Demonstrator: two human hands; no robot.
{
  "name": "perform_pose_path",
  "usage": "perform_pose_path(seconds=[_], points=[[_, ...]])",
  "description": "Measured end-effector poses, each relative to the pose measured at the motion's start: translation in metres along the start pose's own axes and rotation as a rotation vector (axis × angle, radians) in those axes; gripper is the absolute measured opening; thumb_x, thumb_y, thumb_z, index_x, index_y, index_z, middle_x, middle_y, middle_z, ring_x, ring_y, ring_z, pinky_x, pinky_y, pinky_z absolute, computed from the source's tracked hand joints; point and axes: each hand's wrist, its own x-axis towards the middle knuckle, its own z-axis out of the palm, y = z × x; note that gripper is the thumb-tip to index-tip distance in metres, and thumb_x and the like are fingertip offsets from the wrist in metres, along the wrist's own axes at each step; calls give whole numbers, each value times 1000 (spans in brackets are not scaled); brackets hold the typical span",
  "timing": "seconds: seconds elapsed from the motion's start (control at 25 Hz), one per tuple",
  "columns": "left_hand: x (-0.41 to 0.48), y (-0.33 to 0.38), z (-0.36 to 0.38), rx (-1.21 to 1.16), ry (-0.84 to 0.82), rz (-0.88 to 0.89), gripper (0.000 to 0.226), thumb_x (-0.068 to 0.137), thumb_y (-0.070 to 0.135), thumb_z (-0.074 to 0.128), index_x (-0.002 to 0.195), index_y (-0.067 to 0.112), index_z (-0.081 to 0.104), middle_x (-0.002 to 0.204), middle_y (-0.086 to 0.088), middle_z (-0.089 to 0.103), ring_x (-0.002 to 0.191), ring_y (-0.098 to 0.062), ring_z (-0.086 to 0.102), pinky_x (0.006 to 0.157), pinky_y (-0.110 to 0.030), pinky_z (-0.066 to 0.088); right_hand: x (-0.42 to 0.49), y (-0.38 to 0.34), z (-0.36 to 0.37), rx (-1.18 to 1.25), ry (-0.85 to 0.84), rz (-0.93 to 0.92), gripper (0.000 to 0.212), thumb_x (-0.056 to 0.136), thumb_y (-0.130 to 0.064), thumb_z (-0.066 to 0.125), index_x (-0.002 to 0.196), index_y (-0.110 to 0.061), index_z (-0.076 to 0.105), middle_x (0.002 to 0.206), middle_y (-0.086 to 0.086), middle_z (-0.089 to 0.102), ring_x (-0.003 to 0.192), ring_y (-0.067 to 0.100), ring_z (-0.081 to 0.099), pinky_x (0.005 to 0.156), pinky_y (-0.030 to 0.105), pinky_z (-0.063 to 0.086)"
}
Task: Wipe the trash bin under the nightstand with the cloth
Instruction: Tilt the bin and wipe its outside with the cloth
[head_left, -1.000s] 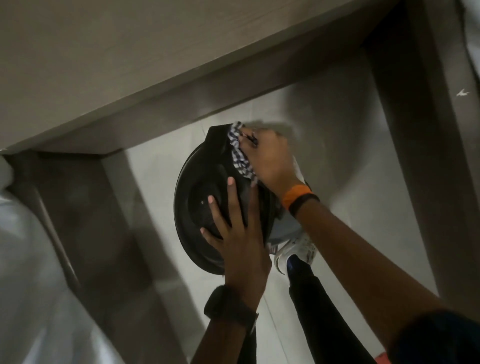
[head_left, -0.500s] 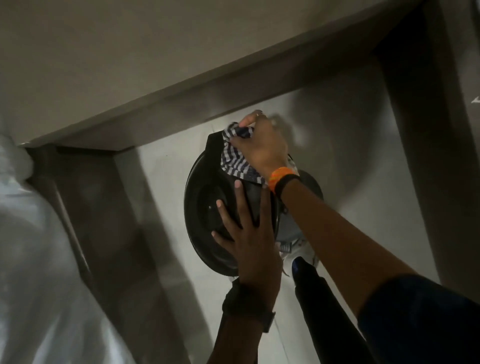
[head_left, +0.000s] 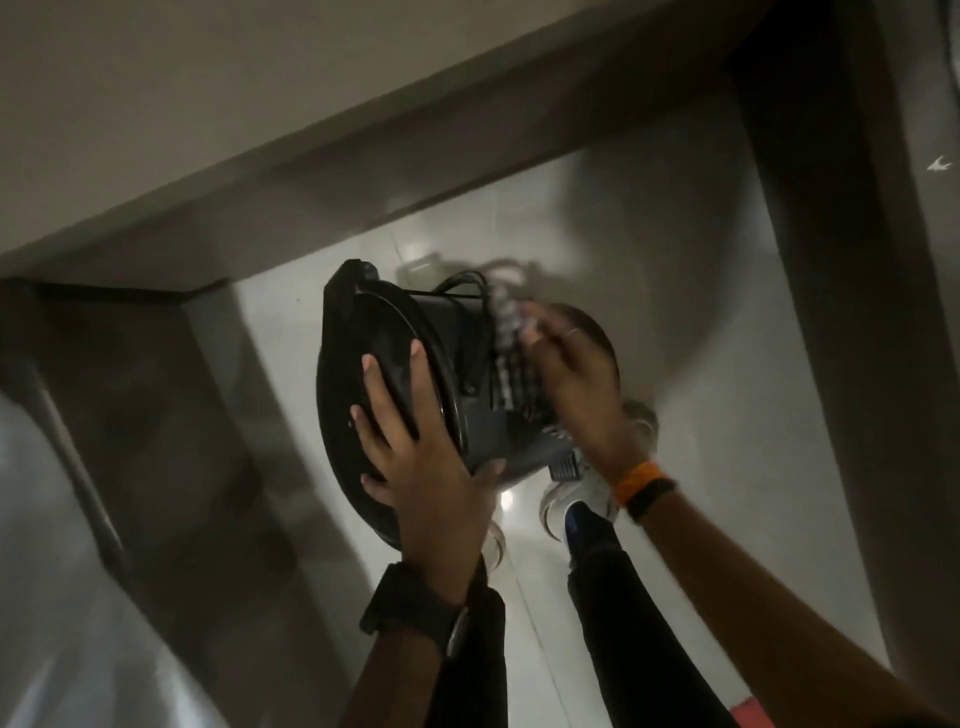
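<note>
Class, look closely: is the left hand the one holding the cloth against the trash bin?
No: the right hand presses the cloth, while the left hand steadies the trash bin.

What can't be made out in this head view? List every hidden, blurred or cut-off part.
1. Checked blue-and-white cloth: smeared by motion blur; its pattern and edges are unclear.
2. Right hand: fingers blurred, so its grip on the cloth is uncertain.
3. Round black plastic trash bin: the left hand covers part of the lid; the far side is hidden by the bin's own body.
4. White sneaker: partly behind the right wrist and bin.
5. Grey wooden nightstand: cut off by the frame edges.
</note>
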Motion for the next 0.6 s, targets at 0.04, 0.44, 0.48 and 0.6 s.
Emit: perform_pose_path(seconds=[0.04,0.44,0.48,0.6], points=[[1,-2,-2,25,3,23,136,62,41,95,158,40,-1,172,-3,-12,156,-42,-1,115,-78,20,-1,12,16,-170,-59,-42,42,100,-47,46,141,-41,56,153,-7,56,145,16,46,126,48,25],[-29,-52,24,324,153,310,115,60,42,96,152,26,28,164,-23,26,145,-56,30,103,-78,37,97,88,-13,-268,-46,363,36,107,-36,53,128,-12,69,136,14,70,129,33,62,112,45,49],[-34,-53,31,358,172,343,111,63,43,94,152,26,30,164,-20,25,145,-56,30,104,-76,37,91,82,-13,-190,-23,339,34,108,-29,52,129,-9,69,134,15,71,127,30,64,112,45,50],[-43,-46,51,436,226,551,90,82,32,81,156,33,30,166,-8,21,150,-54,21,113,-73,27,86,47,-20,54,-60,253,32,110,-11,48,133,4,63,135,19,69,115,17,68,113,38,52]])
